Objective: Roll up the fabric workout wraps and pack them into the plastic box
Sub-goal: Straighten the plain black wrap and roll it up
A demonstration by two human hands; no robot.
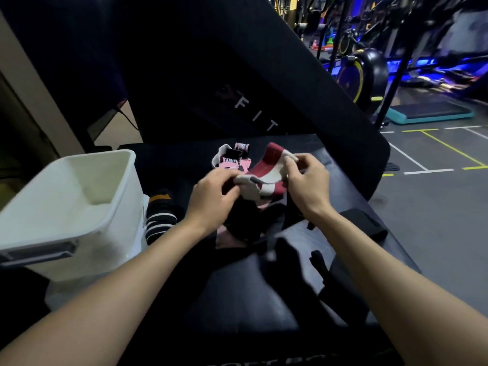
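Both hands hold one red and white wrap (266, 171) in the middle of the frame — the left hand (214, 196) pinches its near end, the right hand (307, 178) pinches its far end. Behind lies a pink wrap (232, 159). A striped wrap (158, 217) lies beside the white plastic box (79, 207) at left — all on the black worktop (264, 313).

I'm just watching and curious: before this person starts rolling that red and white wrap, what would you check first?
1. Left hand grips the red and white wrap: ok.
2. Right hand pinches its other end: ok.
3. Wrap lying flat, untwisted: not ok, it is bunched.
4. White plastic box open and beside the bench: ok.
5. Room in the box: ok, the visible inside holds nothing.
6. Pink wrap apart from the held one: cannot tell.
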